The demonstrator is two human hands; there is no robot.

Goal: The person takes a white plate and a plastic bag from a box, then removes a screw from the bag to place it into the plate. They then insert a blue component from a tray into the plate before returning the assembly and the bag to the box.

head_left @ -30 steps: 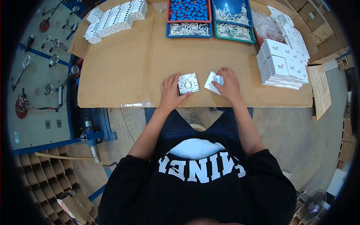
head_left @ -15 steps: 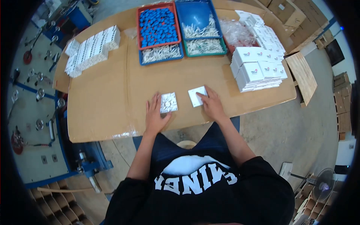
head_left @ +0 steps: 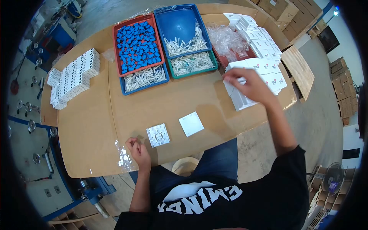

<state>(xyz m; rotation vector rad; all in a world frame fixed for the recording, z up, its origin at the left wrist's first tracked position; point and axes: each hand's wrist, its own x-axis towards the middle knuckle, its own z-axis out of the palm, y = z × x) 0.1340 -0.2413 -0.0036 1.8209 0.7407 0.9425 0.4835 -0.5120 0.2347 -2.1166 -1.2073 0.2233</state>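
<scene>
My right hand [head_left: 249, 82] reaches over the near left corner of the stack of white boxes [head_left: 274, 80], its fingers bent down around a white box [head_left: 241, 80] that it partly covers. Near the table's front edge, my left hand [head_left: 138, 151] is held with curled fingers and nothing in them. Just right of it lies a square white panel [head_left: 158, 135] with a moulded, ribbed face up. Beside that is a flat, smooth white square plate [head_left: 191, 124], which neither hand touches.
A red tray [head_left: 161, 57] of blue pieces and a blue tray [head_left: 180, 27] of white plugs sit at the back, on lower trays of white plugs. Stacked white blocks [head_left: 74, 78] stand left. Clear plastic bags [head_left: 228, 42] lie in a red tray behind the boxes.
My right hand has left the smooth plate and moved right and away to the boxes. My left hand has come off the ribbed panel and curled its fingers. The view has shifted.
</scene>
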